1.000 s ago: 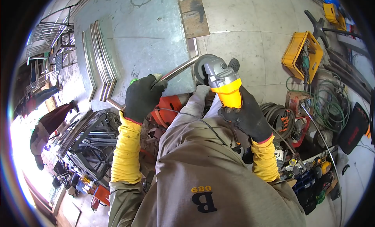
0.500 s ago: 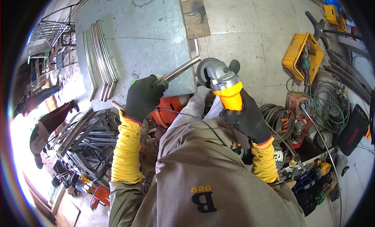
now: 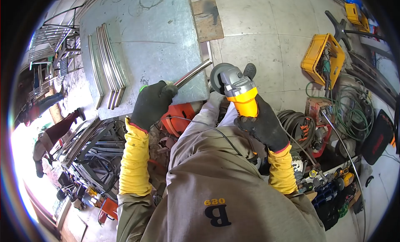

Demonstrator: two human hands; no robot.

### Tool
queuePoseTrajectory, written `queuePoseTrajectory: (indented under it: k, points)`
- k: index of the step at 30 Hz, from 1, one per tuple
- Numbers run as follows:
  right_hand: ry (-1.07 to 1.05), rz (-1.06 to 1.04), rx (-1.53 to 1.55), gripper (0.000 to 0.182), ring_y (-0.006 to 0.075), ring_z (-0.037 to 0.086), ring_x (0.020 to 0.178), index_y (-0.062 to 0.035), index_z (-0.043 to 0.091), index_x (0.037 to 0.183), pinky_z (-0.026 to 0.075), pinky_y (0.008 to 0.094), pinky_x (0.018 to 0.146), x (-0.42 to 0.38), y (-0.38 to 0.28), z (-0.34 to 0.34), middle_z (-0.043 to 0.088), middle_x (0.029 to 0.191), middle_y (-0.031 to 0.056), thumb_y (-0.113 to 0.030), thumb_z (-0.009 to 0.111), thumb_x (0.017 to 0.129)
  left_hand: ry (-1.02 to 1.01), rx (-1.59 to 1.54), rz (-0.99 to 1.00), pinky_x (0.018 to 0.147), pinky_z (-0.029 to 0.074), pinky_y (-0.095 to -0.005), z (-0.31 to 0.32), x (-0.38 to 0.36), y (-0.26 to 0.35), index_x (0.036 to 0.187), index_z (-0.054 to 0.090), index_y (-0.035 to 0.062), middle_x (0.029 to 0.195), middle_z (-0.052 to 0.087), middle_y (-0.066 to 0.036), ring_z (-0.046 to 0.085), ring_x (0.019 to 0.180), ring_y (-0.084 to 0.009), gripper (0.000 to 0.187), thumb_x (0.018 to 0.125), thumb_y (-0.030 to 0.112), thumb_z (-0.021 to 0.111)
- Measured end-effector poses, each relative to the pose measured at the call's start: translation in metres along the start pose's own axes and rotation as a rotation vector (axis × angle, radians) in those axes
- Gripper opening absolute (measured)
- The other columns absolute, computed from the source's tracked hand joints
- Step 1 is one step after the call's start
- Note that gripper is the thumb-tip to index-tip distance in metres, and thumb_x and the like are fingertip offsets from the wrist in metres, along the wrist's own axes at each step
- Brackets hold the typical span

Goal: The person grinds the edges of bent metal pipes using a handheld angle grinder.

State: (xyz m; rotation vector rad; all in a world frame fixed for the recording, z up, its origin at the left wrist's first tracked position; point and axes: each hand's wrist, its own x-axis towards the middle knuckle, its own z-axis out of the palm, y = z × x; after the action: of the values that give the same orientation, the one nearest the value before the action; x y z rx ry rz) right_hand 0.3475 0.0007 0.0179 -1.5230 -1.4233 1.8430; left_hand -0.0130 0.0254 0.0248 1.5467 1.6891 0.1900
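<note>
My left hand (image 3: pixel 153 101), in a black glove, is closed round a shiny metal tube (image 3: pixel 194 73) that points up and right across the table's corner. My right hand (image 3: pixel 263 127), also gloved, wraps the yellow body of an angle grinder (image 3: pixel 241 92). The grinder's disc (image 3: pixel 217 77) faces left, close to the tube's far end; whether they touch I cannot tell. Several curved metal tubes (image 3: pixel 109 63) lie on the left part of the metal table (image 3: pixel 158 29).
A yellow crate (image 3: pixel 309 59) with cables stands on the floor at the right, near coiled hoses (image 3: pixel 291 125) and power tools (image 3: pixel 333 183). Metal frames (image 3: pixel 96 154) and an orange object (image 3: pixel 180 113) lie below the table. Another person (image 3: pixel 54 136) is at the far left.
My left hand and the tube have shifted slightly left, and the tube's near end below my hand no longer shows. The grinder has barely moved. The person at the left has moved a little.
</note>
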Motion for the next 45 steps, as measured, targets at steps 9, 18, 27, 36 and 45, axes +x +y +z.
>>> queuePoseTrajectory:
  k: [9,18,27,36,45]
  points:
    - [0.045,0.003,0.007,0.059,0.0162,0.068,0.087,-0.0022,0.064,0.139,0.058,0.0354,0.082,-0.006,-0.002,0.001,0.075,0.102,0.0069,-0.022,0.087,0.088,0.053,0.094,-0.039,0.071,0.054,-0.0507,0.001,-0.006,0.003,0.103,0.08,0.0072,0.083,0.074,-0.021,0.073,0.078,-0.0428,0.03,0.105,0.032,0.063]
    - [0.003,-0.041,-0.013,0.057,0.0191,0.07,0.09,-0.0017,0.064,0.139,0.058,0.037,0.085,0.001,-0.008,0.003,0.076,0.104,0.0085,-0.02,0.085,0.09,0.052,0.109,-0.038,0.071,0.054,-0.0514,0.002,-0.003,0.0,0.104,0.08,0.0083,0.083,0.074,-0.02,0.073,0.079,-0.0428,0.029,0.105,0.031,0.062]
    - [0.011,-0.056,-0.061,0.059,0.0216,0.071,0.09,-0.0018,0.064,0.138,0.058,0.0385,0.087,0.007,-0.008,0.003,0.076,0.105,0.0097,-0.025,0.087,0.088,0.094,0.131,0.091,0.07,0.054,-0.0515,0.006,-0.003,-0.006,0.105,0.078,0.0072,0.084,0.073,-0.02,0.072,0.08,-0.0441,0.026,0.105,0.031,0.067]
    - [-0.01,-0.017,-0.06,0.059,0.0215,0.07,0.09,-0.0018,0.064,0.138,0.058,0.0387,0.086,0.002,-0.013,0.002,0.076,0.104,0.0096,-0.024,0.087,0.089,0.048,0.122,0.065,0.071,0.055,-0.0499,0.0,0.001,-0.009,0.103,0.077,0.0064,0.085,0.074,-0.019,0.072,0.079,-0.0421,0.022,0.105,0.027,0.069]
    - [-0.005,-0.013,-0.059,0.058,0.0177,0.069,0.087,-0.0006,0.063,0.139,0.058,0.0365,0.082,0.006,-0.014,0.002,0.075,0.102,0.0083,-0.021,0.085,0.089,0.069,0.247,0.264,0.068,0.056,-0.0487,0.001,0.003,-0.016,0.102,0.078,0.0081,0.085,0.074,-0.018,0.073,0.078,-0.0401,0.016,0.103,0.022,0.07]
